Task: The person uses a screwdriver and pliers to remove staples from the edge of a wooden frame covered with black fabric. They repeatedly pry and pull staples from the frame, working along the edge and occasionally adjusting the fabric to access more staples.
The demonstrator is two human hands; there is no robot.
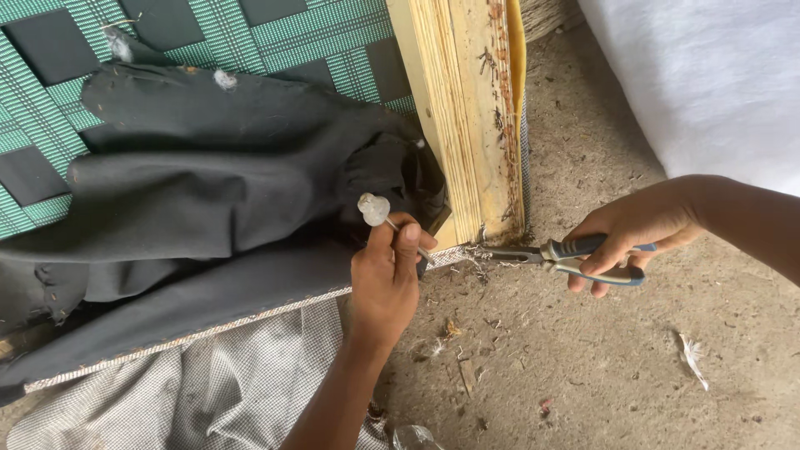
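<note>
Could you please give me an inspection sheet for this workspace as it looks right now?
Surface: bare dirt floor, dusty.
Job's things: wooden frame with staples along its edge and green webbing behind; black cloth hanging loose off it; pliers with nose at the frame's bottom corner; clear-handled tool, tip towards the same corner.
Clutter: feather, wood chips and fluff on the floor.
Hands: left hand grips the clear-handled tool; right hand grips the pliers' handles.
Cables: nothing seen.
Surroundings: white sheet at upper right; checked cloth at the bottom.
</note>
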